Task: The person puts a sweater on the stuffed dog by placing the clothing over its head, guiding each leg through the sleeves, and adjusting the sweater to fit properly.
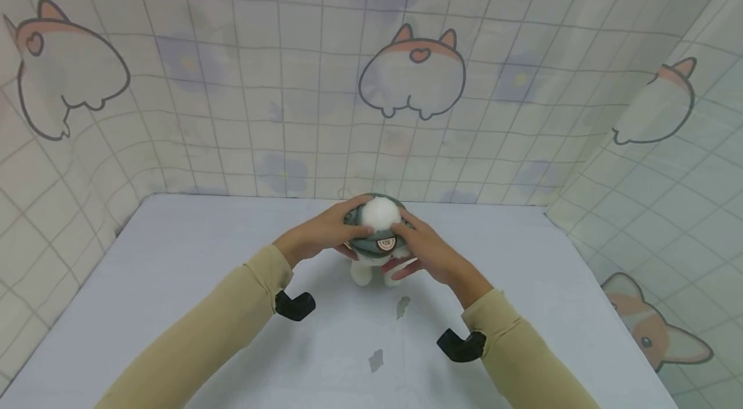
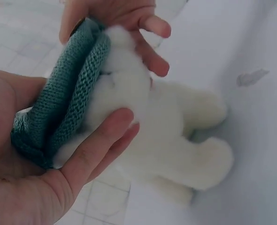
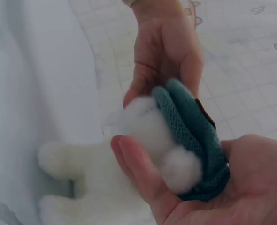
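A white plush toy sits on the table with its legs toward me. On its head is a teal knitted hat with a white pompom and a round patch. My left hand grips the hat's left side, thumb on top by the pompom. From the right, my right hand holds the hat's other side, its lower fingers spread beside the toy's face. Both wrist views show the thick rolled brim above the fluffy head. The hat hides the top of the head.
The white table has small grey torn-looking patches in front of the toy. Behind it hangs a gridded curtain with corgi drawings, which also lines both sides. A black wrist device is at each sleeve cuff.
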`<state>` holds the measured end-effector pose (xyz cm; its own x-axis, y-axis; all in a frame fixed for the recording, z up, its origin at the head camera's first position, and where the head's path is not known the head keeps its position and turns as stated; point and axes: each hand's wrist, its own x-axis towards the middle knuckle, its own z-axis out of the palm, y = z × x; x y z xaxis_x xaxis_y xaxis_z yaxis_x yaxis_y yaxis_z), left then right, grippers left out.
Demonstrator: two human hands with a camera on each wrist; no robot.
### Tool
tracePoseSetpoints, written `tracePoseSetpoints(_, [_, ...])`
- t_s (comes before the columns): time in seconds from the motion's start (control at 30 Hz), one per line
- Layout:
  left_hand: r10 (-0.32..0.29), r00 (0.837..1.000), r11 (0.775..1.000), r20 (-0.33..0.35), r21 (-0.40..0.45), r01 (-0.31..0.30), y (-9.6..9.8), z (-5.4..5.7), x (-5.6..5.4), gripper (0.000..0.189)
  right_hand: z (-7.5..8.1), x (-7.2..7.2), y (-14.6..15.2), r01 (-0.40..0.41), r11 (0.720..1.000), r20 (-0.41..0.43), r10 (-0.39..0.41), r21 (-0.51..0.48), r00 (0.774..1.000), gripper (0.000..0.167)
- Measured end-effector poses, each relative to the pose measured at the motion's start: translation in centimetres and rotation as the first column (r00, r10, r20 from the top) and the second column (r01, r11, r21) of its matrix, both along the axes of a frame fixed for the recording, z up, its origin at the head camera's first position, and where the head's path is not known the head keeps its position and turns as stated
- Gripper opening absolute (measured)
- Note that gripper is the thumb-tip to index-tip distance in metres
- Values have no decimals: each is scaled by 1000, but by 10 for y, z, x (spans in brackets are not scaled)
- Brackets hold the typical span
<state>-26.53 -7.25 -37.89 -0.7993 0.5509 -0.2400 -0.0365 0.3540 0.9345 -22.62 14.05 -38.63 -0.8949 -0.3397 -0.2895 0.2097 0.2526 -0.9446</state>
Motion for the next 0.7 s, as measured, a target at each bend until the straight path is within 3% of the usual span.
tracePoseSetpoints(0.1, [20, 1000, 999, 9, 45, -21, 2, -1, 3, 65, -4, 1, -5, 60, 996, 30, -58, -72, 998, 48])
tracePoseSetpoints(0.27, [86, 995, 995, -50, 46, -84, 6, -8, 5, 74, -14, 3, -11, 170, 975, 27, -168, -141, 985, 60])
tracePoseSetpoints(0.43, [116, 990, 992, -76, 49, -112, 6, -16, 6, 80, -20, 4, -11, 204, 964, 3, -207, -173, 978, 72])
tracePoseSetpoints(0.57, [123, 991, 982, -52, 152, -114, 4, -28, 6, 83, -26, 8, -11, 232, 946, 12, -235, -227, 972, 81])
tracePoseSetpoints(0.7, [141, 989, 943, 37, 300, -146, 6, -41, 7, 88, -35, 11, -13, 276, 913, 8, -287, -302, 958, 89])
